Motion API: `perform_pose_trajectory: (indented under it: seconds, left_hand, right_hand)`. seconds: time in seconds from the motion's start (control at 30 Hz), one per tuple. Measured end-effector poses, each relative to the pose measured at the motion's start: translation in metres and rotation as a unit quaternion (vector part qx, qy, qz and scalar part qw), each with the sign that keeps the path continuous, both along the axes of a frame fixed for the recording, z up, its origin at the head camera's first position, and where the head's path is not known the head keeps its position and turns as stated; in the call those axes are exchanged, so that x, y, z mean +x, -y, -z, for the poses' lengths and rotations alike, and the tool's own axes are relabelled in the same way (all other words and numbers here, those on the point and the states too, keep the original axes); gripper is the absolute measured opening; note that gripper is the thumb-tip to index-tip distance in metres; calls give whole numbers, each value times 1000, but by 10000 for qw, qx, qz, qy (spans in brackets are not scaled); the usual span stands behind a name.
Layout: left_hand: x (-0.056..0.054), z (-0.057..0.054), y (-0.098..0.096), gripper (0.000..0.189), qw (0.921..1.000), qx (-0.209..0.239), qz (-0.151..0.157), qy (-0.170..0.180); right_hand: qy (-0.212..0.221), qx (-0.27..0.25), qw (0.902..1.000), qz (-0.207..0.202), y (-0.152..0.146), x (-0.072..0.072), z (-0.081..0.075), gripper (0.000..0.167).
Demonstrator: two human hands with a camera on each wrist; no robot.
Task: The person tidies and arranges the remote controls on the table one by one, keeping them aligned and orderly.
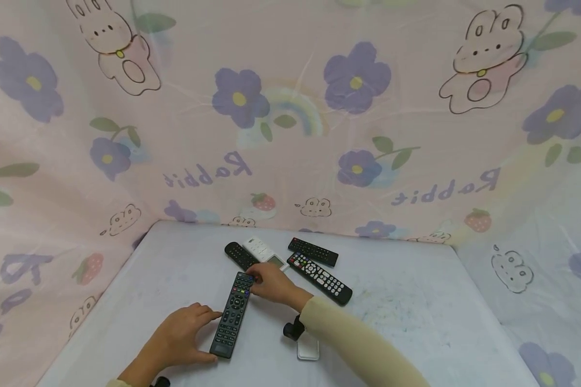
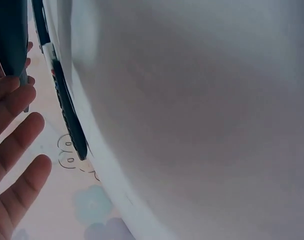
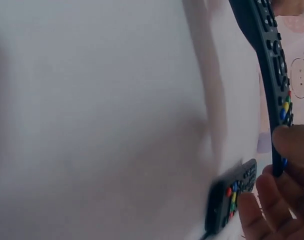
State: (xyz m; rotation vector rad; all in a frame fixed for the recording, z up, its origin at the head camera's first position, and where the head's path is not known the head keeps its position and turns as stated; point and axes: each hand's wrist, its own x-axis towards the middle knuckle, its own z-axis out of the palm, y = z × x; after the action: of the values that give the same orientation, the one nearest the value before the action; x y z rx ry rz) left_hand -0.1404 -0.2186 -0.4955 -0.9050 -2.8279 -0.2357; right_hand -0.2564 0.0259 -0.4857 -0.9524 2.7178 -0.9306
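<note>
A long black remote control [image 1: 232,317] with small coloured buttons near its top is held at a slant, buttons up, over the white table. My right hand [image 1: 273,282] pinches its top end between thumb and fingers; the right wrist view shows the thumb [image 3: 294,142] on the button side. At the remote's left edge is my left hand [image 1: 181,333], its index fingertip at the side and its thumb at the bottom corner. In the left wrist view the other fingers [image 2: 27,140] spread out straight, away from the remote's dark underside [image 2: 9,40].
Behind my right hand lie a black remote [image 1: 239,255] and a white remote with a screen [image 1: 261,250]. To their right are a black remote [image 1: 314,251] and one with white buttons [image 1: 326,282]. A white rounded object [image 1: 308,349] shows beside my right sleeve. Printed cloth [image 1: 290,150] hangs behind the table.
</note>
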Motion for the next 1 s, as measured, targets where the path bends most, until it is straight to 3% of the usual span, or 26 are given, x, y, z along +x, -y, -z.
perform_pose_trajectory:
  seconds: [0.17,0.3,0.67,1.0]
  left_hand:
    - [-2,4,8,82,9999,-20,-37,-92]
    - [-5,4,12,84,9997,-47,-206,99]
    - [-9,5,17,88,9960,-172,-556,676]
    - [-14,6,16,85,9945,-52,-625,834]
  right_hand:
    - [-188,237,9994,-144,15,-6,5,36]
    - [-220,367,9990,-164,28,-10,7,36]
    - [148,498,9983,281,45,-8,15,36]
    - [-46,758,9961,448,43,-11,21,37]
